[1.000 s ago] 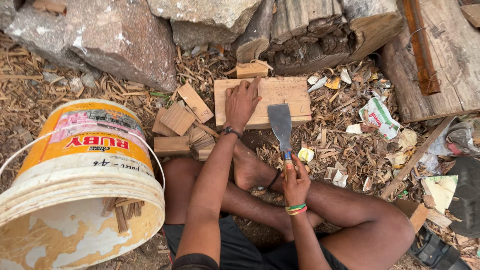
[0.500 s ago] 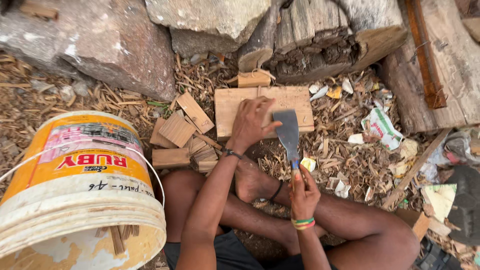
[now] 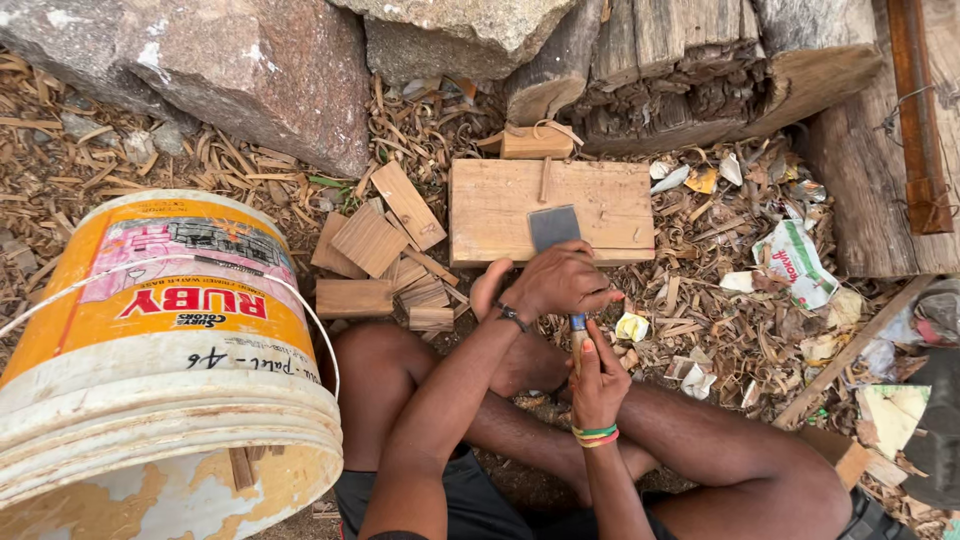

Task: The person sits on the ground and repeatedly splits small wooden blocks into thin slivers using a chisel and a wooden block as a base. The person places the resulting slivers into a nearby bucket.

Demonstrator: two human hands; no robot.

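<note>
I sit cross-legged on ground strewn with wood chips. A flat grey chopping blade point(image 3: 553, 227) lies over a pale wooden board point(image 3: 500, 205) in front of my legs. My right hand point(image 3: 598, 378), with coloured bangles at the wrist, grips the blade's wooden handle just below the board. My left hand point(image 3: 560, 285), with a dark wristband, is curled over the base of the blade where it meets the handle, and hides that part. A thin wood sliver point(image 3: 545, 180) stands on the board's far half.
A big yellow and white plastic bucket point(image 3: 170, 350) stands at my left knee. Cut flat wood pieces point(image 3: 370, 240) lie left of the board. Large rocks point(image 3: 250, 70) and a split log point(image 3: 690, 70) close the far side. A plank point(image 3: 880, 180) and paper scraps point(image 3: 795, 260) lie to the right.
My left hand has drawn back from lying flat on the board and now covers the blade's base. The blade has shifted left onto the board. The view has tilted closer.
</note>
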